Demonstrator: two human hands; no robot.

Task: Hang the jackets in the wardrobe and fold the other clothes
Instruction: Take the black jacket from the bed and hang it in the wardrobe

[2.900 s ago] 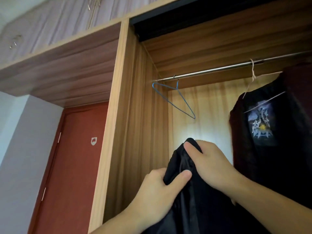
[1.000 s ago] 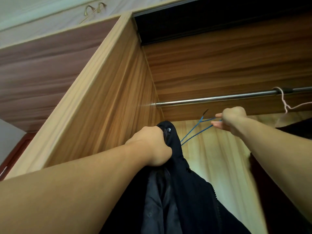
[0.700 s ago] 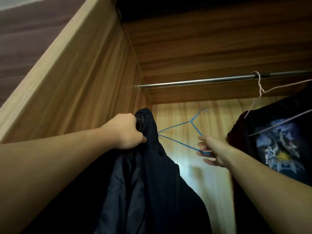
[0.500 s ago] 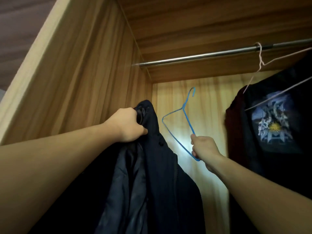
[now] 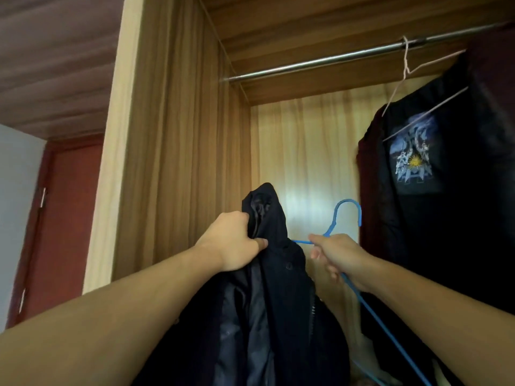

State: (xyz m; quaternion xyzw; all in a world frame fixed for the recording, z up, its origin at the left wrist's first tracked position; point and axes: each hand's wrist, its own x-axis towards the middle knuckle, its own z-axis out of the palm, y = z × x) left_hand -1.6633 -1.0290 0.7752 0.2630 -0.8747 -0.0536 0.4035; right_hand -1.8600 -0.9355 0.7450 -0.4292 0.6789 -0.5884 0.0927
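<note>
A dark navy jacket [image 5: 273,296] hangs from my left hand [image 5: 232,242], which grips it near the collar and holds it up in front of the open wardrobe [image 5: 172,135]. Just to its right, my right hand [image 5: 335,256] grips a blue wire hanger [image 5: 347,215] by its shoulder, hook pointing up. One hanger arm reaches to the jacket's edge; whether it goes inside is hidden. The steel rail [image 5: 334,58] runs above both hands.
A dark garment with a printed patch [image 5: 418,168] hangs on a pale wire hanger [image 5: 405,65] at the right of the rail. The wardrobe's left side panel stands close by the jacket. A red door [image 5: 64,218] is at far left.
My right hand took the blue hanger off the rail and brought it down beside the jacket. My left hand keeps its grip on the jacket, now lower in view.
</note>
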